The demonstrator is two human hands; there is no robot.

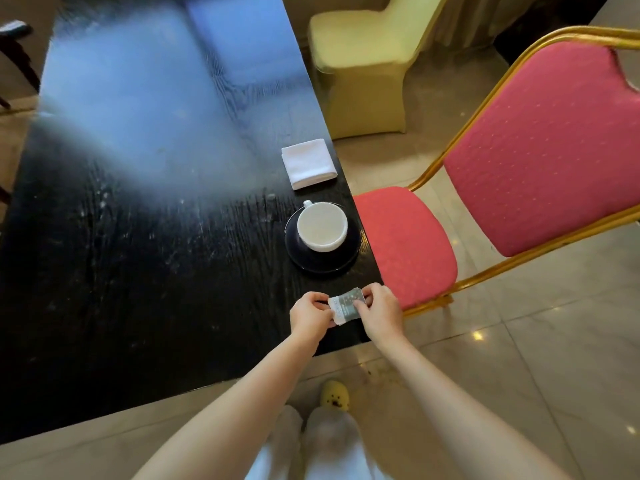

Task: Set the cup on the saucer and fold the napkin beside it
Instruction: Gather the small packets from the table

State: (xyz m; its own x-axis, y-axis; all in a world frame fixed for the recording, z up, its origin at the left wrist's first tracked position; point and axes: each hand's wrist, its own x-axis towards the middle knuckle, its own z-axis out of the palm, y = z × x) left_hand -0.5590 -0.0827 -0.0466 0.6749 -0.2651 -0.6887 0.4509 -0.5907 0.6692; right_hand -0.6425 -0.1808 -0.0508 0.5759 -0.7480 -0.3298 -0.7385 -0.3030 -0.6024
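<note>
White ceramic cup [322, 226] sits on dark round saucer [322, 263] at right edge of black counter [138, 271]; folded white cloth napkin [308, 163] lies just beyond. Left hand [309, 315] and right hand [381, 311] pinch small grey-white packet [347, 305] at near right corner.

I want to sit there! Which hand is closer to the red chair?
Right. The right hand pinches the packet beside the red chair; the left hand pinches its other end, farther over the table.
</note>
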